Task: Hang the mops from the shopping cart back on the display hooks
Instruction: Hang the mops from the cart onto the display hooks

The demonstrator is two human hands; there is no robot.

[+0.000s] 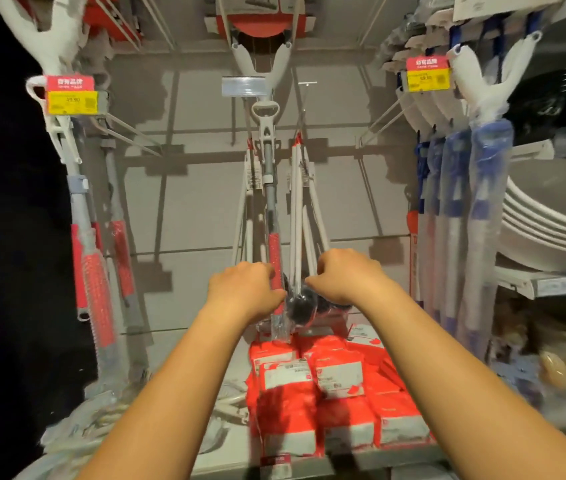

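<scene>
Gripping mop (269, 188), left hand (243, 289); right hand (340, 276) curled.

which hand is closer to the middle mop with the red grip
Left. The left hand is right at the middle mop, fingers curled at its red grip. The right hand is off to that mop's right, among the white poles, apart from it.

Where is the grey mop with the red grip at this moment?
Head view, centre: the grey mop is upright below the clear label holder, left hand gripping its red lower section, white-handled plungers just to its right.
</scene>
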